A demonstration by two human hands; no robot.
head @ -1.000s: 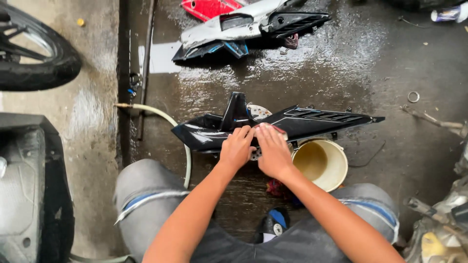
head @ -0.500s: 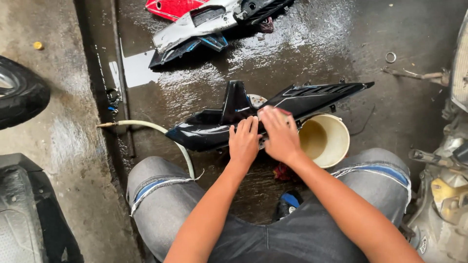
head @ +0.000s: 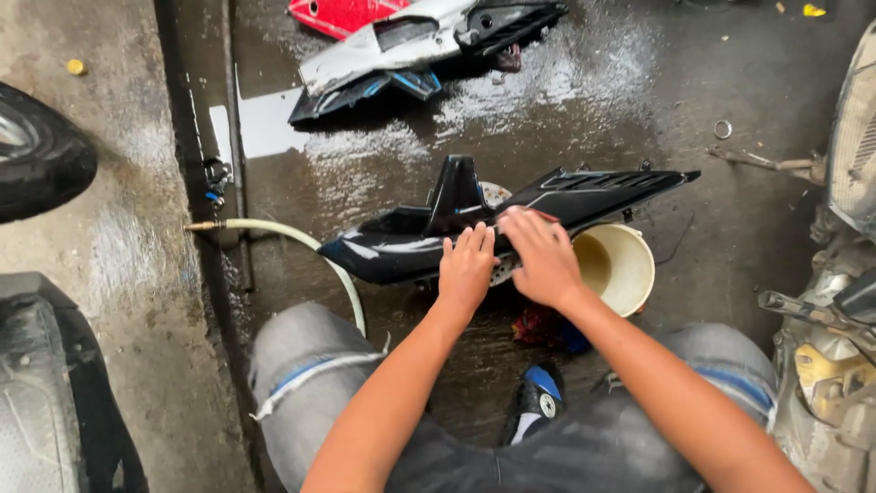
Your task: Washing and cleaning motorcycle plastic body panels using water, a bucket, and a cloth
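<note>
Both hands now sit close together on the black motorcycle fairing panel (head: 511, 215), which lies long-ways across the wet concrete floor (head: 748, 82) in front of the person's knees, its right end passing over the rim of a cream plastic bucket (head: 630, 265). Over the last second the hands have barely shifted along the panel. What changed most is the view, which has swung so that the panel sits higher and more to the right in the picture. The work has stayed on the same middle stretch of the panel — a rubbing or wiping spot, by the look of it.

The left hand (head: 467, 265) lies flat on the panel's near edge, fingers (head: 474, 239) stretched out and together, pressing rather than gripping. The right hand (head: 545, 256) is beside it, touching it, palm down with the fingers curled over the panel's upper face. A sliver of red shows at its fingertips, possibly a cloth, though the view is too poor to be sure — so whether it holds anything I cannot tell.

A pale hose (head: 301, 246) curves in from the left and passes under the panel's left end. Further off, well apart, lie a white and blue fairing piece (head: 392, 55) and a red panel (head: 342, 16). A tyre (head: 41, 155) sits at the left edge, and a dark shoe (head: 534, 402) rests between the knees.
</note>
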